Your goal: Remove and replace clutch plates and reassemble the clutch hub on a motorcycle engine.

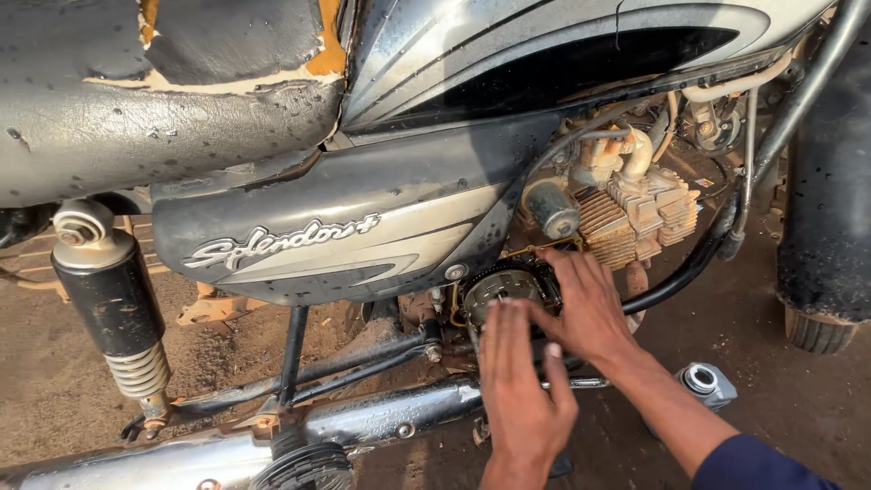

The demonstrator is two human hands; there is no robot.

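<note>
A motorcycle stands side-on, its engine side cover off and a round toothed clutch part (pixel 497 283) exposed. My left hand (pixel 522 399) reaches up from below, its straight fingertips pressed on the lower edge of that round part. My right hand (pixel 590 308) comes in from the lower right on a blue-sleeved arm. Its fingers and thumb wrap the right side of the same part. What lies under the palms is hidden.
Above the hands are the grey side panel (pixel 345 227), the torn seat (pixel 136 91) and the dusty finned cylinder (pixel 635 213). A rear shock absorber (pixel 109 299) stands at left, the chrome exhaust (pixel 390 417) runs below. An open grey can (pixel 703 381) sits on the dirt by the tyre (pixel 826 227).
</note>
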